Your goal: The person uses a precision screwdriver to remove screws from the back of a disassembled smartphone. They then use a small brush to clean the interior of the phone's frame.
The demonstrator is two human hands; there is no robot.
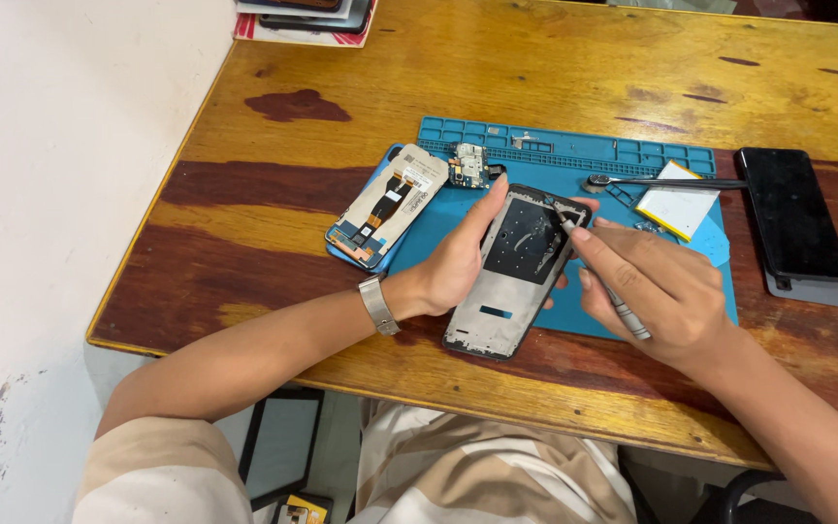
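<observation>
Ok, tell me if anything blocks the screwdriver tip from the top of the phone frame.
Nothing visible does. The right hand brings the screwdriver tip straight onto the phone frame, which the left hand holds; its thumb lies off to the left edge.

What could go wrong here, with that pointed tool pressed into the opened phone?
The screwdriver in the right hand could slip off the phone frame and perhaps jab the left hand, whose thumb lies close to its tip. The frame's lower end overhangs the blue mat near the table edge, so it might drop if the grip loosens.
</observation>
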